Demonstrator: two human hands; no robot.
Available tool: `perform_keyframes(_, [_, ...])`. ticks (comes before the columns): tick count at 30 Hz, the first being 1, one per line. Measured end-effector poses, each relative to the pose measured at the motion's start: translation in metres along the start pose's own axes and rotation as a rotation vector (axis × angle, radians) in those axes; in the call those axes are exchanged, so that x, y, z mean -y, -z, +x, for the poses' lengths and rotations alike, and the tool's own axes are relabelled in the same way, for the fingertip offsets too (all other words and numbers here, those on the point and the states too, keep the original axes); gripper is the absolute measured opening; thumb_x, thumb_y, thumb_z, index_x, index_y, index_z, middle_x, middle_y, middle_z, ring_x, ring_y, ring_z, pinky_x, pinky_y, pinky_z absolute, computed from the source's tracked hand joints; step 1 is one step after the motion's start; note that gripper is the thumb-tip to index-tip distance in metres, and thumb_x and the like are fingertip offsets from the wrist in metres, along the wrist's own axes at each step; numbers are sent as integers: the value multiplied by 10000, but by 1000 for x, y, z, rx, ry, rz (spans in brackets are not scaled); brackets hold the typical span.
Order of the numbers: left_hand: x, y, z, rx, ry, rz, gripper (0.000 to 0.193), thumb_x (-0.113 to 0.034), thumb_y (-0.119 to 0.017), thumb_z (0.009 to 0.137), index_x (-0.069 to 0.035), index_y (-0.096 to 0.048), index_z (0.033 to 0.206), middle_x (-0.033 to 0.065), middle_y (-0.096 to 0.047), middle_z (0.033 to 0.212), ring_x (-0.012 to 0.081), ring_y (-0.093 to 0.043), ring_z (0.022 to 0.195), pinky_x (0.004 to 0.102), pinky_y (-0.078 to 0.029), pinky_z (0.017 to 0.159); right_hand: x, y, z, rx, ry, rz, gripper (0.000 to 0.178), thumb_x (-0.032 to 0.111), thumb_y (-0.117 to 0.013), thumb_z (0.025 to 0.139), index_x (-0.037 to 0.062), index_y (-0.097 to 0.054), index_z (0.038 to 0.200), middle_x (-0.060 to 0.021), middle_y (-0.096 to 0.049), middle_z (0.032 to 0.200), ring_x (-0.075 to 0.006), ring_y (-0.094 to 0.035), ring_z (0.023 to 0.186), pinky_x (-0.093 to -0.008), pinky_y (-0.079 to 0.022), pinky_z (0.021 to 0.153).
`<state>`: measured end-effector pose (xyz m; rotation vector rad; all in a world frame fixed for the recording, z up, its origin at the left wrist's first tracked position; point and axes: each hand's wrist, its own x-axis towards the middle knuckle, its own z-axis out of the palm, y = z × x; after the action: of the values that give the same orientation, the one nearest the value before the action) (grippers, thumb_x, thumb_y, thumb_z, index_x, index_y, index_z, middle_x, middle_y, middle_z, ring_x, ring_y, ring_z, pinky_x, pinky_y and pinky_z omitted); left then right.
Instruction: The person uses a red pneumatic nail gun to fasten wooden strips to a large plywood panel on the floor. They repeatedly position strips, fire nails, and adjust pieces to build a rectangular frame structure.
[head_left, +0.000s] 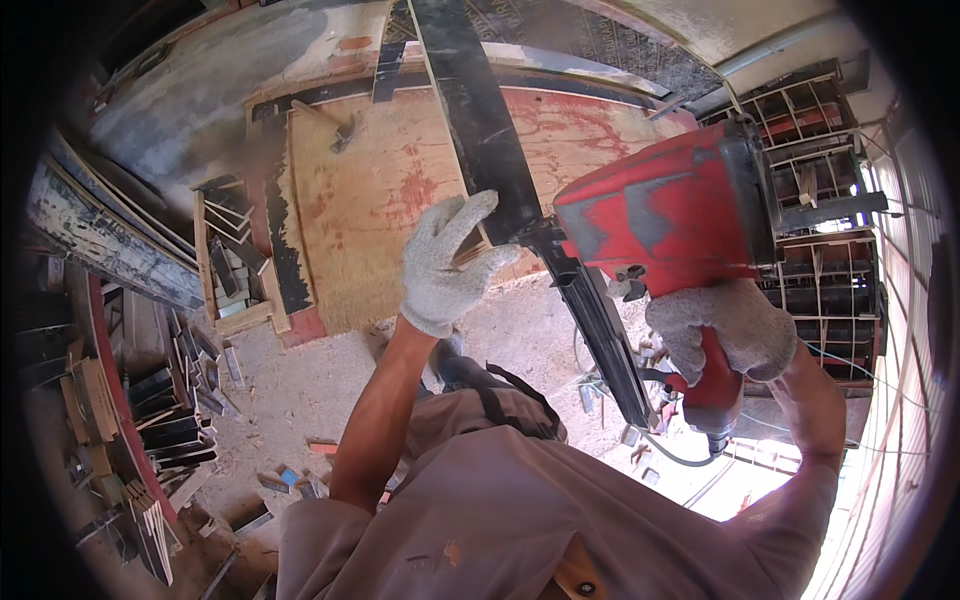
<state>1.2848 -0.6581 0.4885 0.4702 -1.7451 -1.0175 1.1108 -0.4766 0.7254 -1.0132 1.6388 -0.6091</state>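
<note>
- Two gloved hands are at work from where I stand, both occupied.
- The left hand (450, 262) is closed on the near end of a long black board (480, 120), fingertips over its face.
- From that hand the board's long axis runs away from the person, leaning slightly left, out above the red-stained plywood worktop (365, 235).
- The right hand (728, 330) is wrapped around the handle of a red nail gun (660, 215); I can't make out the trigger finger.
- The gun's body lies ahead of that hand, its nose pointing left to the board's near right corner, just beyond the left fingers. Touching or only just beside, I can't tell.
- Its black magazine (605, 340) slants from the nose back toward the person, between the hands.
- Of the two, the left hand is nearer the board.
- A hammer (342, 132) lies beyond the left hand, to its left.
</note>
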Motion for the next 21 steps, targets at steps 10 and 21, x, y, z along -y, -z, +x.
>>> perform_keyframes(10, [4,-8,3,14,-58,25,586,-248,-865,683,-129,-670,1222,151,-626,1084,317,-627,925,381,-519,797,23,-25,-23,-290,-322,309,267,121,-547,936,-12,-557,705,-95,-567,596,-153,-514,432,-274,-405,423])
perform_keyframes(21, [-46,11,-3,-156,-138,296,685,-359,-853,650,-14,-602,1187,231,-586,1112,432,-568,1034,482,-465,887,-40,-54,-40,-509,-231,959,280,194,-454,919,140,-386,653,33,-326,571,-131,-352,456,-281,-345,444])
